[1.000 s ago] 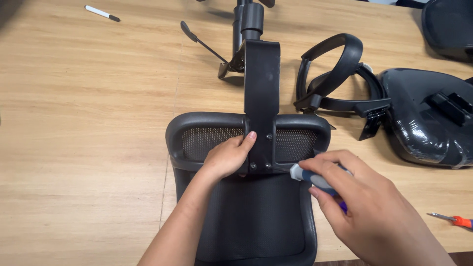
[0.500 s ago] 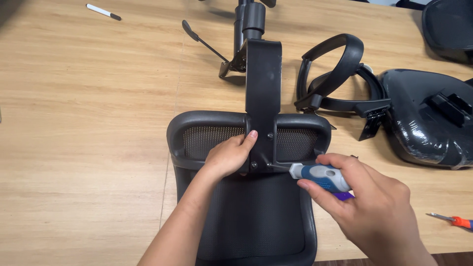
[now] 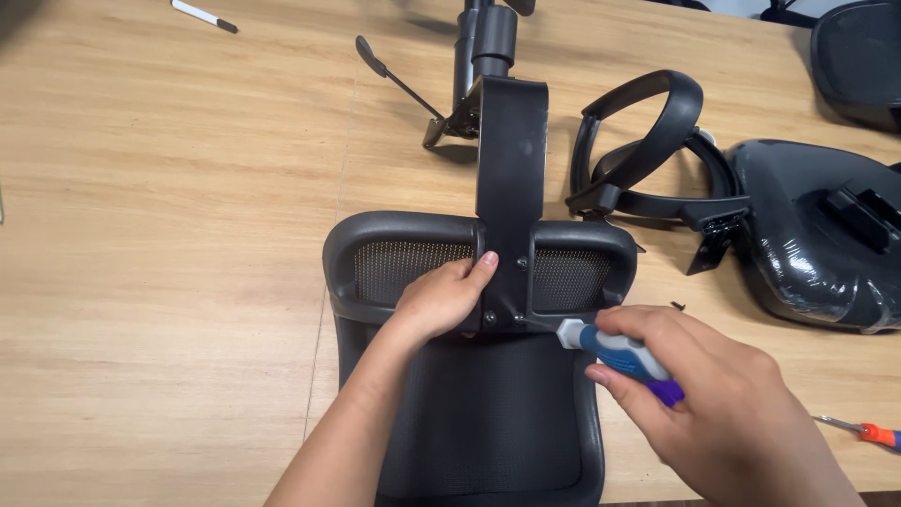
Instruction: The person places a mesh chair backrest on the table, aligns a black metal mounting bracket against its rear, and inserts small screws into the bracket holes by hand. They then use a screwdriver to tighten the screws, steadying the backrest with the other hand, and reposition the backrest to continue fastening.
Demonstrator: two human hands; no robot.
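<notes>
The mesh chair backrest (image 3: 469,413) lies flat under both hands. The left hand (image 3: 441,299) rests half-open on its upper frame, fingertips against the black upright bracket (image 3: 511,188). Just right of it, the right hand (image 3: 713,404) is closed around a blue-and-white screwdriver (image 3: 615,349), tip at the bracket's base. Since a moment earlier, the screwdriver handle has tilted lower, showing more of it.

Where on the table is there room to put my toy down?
The widest bare wood lies left of the mesh chair back, below the marker pen. A narrower patch sits between that pen and the lever. The right side is crowded: armrests, wrapped seat, orange screwdriver.
</notes>
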